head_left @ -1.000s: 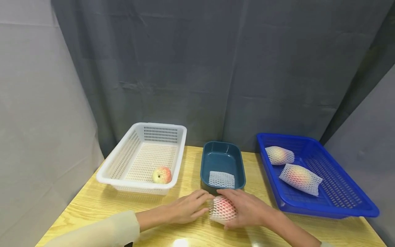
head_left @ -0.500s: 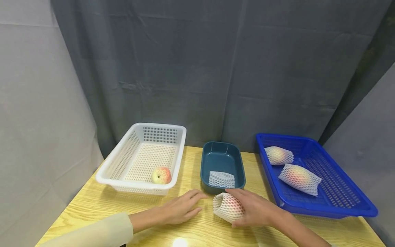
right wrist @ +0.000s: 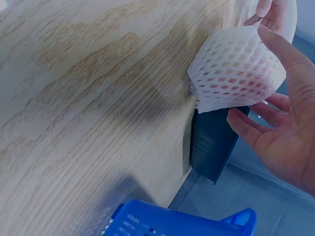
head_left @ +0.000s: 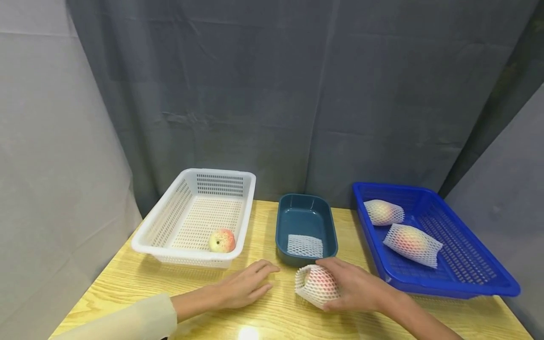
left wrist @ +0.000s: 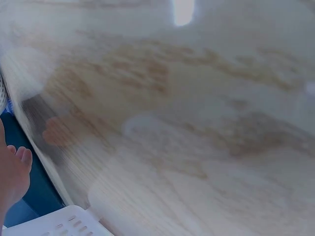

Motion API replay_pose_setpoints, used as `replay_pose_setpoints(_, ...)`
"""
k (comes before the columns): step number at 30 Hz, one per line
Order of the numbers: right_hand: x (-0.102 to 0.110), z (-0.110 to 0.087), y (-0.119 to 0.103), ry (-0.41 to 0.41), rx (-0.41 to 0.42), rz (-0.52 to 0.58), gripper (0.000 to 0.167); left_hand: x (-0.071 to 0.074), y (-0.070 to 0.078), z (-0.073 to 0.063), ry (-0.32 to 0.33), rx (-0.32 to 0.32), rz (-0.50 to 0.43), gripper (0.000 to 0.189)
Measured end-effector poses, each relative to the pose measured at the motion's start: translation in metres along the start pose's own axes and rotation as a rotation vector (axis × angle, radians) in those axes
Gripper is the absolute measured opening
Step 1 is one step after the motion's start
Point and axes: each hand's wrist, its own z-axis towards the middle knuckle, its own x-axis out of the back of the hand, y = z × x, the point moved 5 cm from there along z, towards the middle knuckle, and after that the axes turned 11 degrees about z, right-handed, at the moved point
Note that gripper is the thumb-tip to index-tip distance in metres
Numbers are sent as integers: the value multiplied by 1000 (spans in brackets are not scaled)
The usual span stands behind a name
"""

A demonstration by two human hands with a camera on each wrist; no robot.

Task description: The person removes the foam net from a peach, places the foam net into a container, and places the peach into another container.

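Note:
A peach in a white foam net sleeve [head_left: 316, 285] is in my right hand [head_left: 357, 288], close over the table in front of the teal tray. Thumb and fingers curl round it from the right, and the sleeve's open end faces left. In the right wrist view the netted peach [right wrist: 236, 69] shows red through the mesh, between thumb and fingers. My left hand [head_left: 242, 285] is to its left, low over the table, fingers loosely extended and holding nothing. In the left wrist view only part of a hand [left wrist: 15, 172] shows at the left edge.
The white basket [head_left: 144, 236] at left holds one bare peach [head_left: 222, 241]. A flat foam net [head_left: 305, 246] lies in the teal tray [head_left: 301, 200] at centre. At right, the blue basket [head_left: 450, 283] contains two netted peaches [head_left: 410, 244]. A dark curtain [head_left: 255, 94] hangs behind the table.
My right hand has moved slightly right with the netted peach, turning the sleeve's open end into view. My left hand has drawn away to the left from the sleeve.

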Motion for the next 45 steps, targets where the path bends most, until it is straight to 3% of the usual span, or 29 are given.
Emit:
replay_pose_setpoints(7,6,-8,4,9,-69,40,92,-1,-3,-5,-13,20,1,40)
replay_pose_setpoints(23,11,-27,18,67,-103,22,93,5,-12,-25,-44,81,-28,40)
replay_pose_setpoints(33,10,-40,29,72,-132,13,99,15,-23,-39,-31,136,-38,41)
replay_pose_setpoints(45,5,-50,45,80,-186,10,99,18,-26,-50,11,128,-32,39)
